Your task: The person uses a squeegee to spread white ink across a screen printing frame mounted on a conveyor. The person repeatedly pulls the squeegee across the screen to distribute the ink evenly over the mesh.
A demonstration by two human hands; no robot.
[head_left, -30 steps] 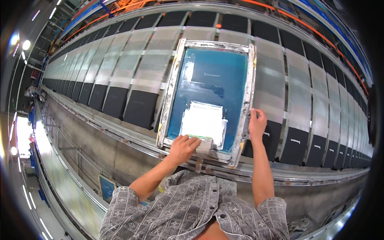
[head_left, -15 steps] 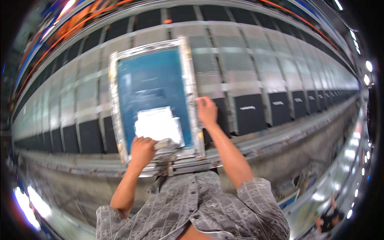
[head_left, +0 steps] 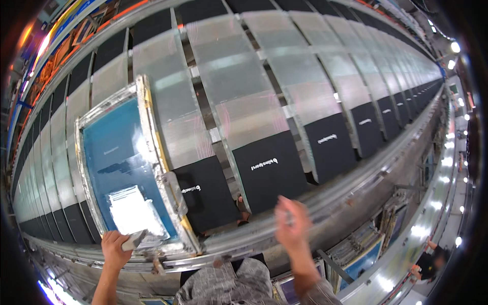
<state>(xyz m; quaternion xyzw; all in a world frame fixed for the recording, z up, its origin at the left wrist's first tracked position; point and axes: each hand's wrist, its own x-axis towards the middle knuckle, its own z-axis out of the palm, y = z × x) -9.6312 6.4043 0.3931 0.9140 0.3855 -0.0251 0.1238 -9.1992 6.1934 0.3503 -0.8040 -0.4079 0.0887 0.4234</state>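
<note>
My left hand point(head_left: 113, 250) is closed around a squeegee point(head_left: 134, 240) with a pale handle, at the near edge of a printing screen. The screen's metal frame point(head_left: 155, 140) is smeared with white, and its mesh point(head_left: 109, 134) is blue. A thick patch of white ink point(head_left: 132, 211) lies on the near part of the mesh, beside the squeegee. My right hand point(head_left: 292, 223) is in the air near the table's front rail, apart from the screen. Motion smears its fingers. Closest to it is a black fabric piece point(head_left: 272, 175) with a small white print.
A long printing table with a metal rail point(head_left: 325, 198) curves off to the right. Glassy pallets point(head_left: 229, 66) bear several more black pieces point(head_left: 333, 145). Spare screens point(head_left: 363, 262) are stacked below at right. Another person point(head_left: 429, 262) is at the far lower right.
My right hand has come away from the screen's right side and is now over the front rail. The screen and my left hand with the squeegee now appear further left, as the view has turned.
</note>
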